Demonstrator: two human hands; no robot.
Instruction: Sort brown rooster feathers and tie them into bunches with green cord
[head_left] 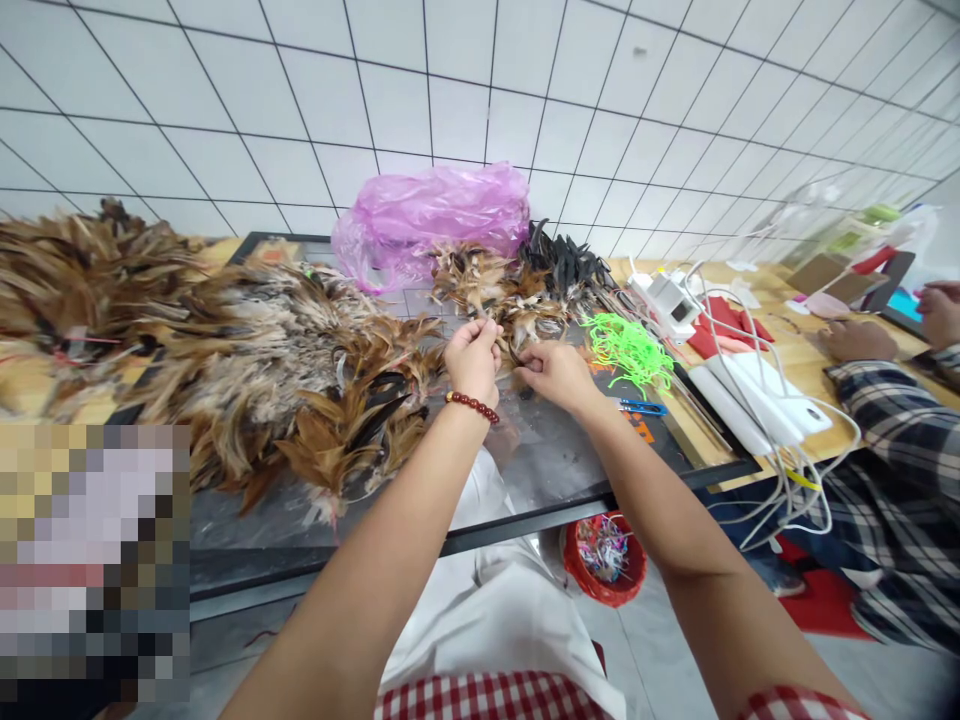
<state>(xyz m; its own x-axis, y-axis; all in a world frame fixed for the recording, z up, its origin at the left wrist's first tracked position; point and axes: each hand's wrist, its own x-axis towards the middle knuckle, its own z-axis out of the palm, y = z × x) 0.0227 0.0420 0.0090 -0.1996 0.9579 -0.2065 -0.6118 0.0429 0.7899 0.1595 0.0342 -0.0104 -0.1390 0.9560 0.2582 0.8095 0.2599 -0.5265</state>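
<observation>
Over the dark tabletop (551, 440), my left hand (474, 358) is closed in a pinch, with a beaded bracelet (472, 405) at its wrist. My right hand (555, 372) is also pinched, its fingertips a short gap away. A small brown-and-dark feather (511, 351) shows between the two hands, though fingers hide parts of it. Just beyond them lie a heap of tan feathers (476, 278) and a bunch of black feathers (566, 262). Left of my hands spreads a large pile of brown and grey feathers (277, 340).
A pink plastic bag (439, 215) lies against the tiled wall. To the right are bright green strings (630, 350), a blue cutter (643, 407) and a white power strip (757, 400) with cables. A red basket (634, 580) stands below. Another person's sleeve (892, 400) is far right.
</observation>
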